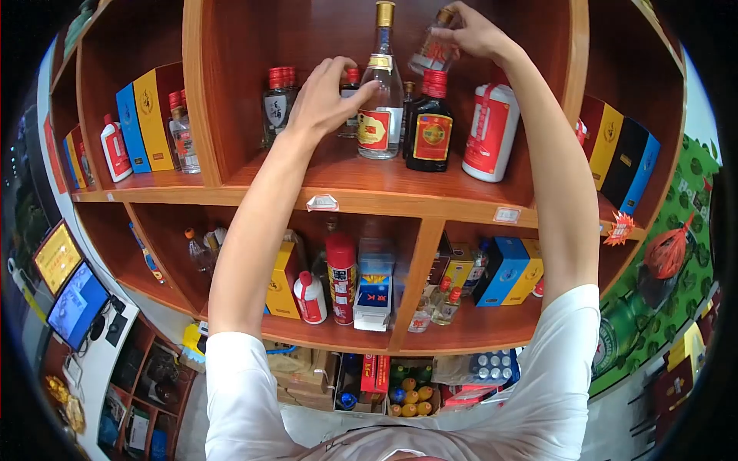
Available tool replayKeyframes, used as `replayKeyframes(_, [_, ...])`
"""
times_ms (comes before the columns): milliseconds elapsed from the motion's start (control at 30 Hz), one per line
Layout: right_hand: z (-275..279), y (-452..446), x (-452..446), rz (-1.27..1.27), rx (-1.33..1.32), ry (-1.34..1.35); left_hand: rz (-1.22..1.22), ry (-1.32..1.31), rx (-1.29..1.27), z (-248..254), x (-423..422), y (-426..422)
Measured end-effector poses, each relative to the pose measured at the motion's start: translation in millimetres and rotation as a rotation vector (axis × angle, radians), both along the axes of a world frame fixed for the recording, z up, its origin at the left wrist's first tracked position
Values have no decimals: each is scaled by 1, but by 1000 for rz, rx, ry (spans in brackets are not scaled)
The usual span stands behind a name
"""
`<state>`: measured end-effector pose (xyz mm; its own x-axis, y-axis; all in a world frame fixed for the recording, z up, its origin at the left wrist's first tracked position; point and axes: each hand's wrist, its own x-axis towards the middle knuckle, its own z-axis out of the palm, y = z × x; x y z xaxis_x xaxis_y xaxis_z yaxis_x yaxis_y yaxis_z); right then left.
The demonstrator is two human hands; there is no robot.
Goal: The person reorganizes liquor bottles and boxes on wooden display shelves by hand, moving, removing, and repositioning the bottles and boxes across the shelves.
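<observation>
My left hand [327, 100] reaches over the upper middle shelf, its fingers curved but apart. Its thumb overlaps the tall clear bottle [380, 100] with a gold cap and a red and yellow label; whether they touch is hard to tell. Partly hidden behind the hand is a red-capped bottle [350, 100]. My right hand [465, 34] grips a small clear bottle [432, 50], tilted and raised above the shelf. Below it stand a dark bottle [430, 131] with a red cap and a white bottle [490, 132] with a red label.
Red-capped bottles [275, 104] stand to the left of my left hand. Wooden dividers [201, 92] bound the compartment. The lower shelf holds a red spray can [340, 276], boxes and bottles. Two screens [77, 303] are at the far left.
</observation>
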<state>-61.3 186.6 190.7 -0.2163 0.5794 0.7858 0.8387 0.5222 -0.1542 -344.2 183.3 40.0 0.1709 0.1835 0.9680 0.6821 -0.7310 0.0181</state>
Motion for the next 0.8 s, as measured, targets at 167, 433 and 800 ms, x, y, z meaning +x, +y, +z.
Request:
replayKeyframes(167, [-13,28,2,90,-167,-84,12,100,-177,-2,-4,-3])
replayKeyframes(433, [-23,-2,-39,-157,-602,-48,-38,171,-292,-11,-6,-3])
replayKeyframes(800, [-33,2,-59,-440,-770,33,-45,225,-559,0,-5,-28])
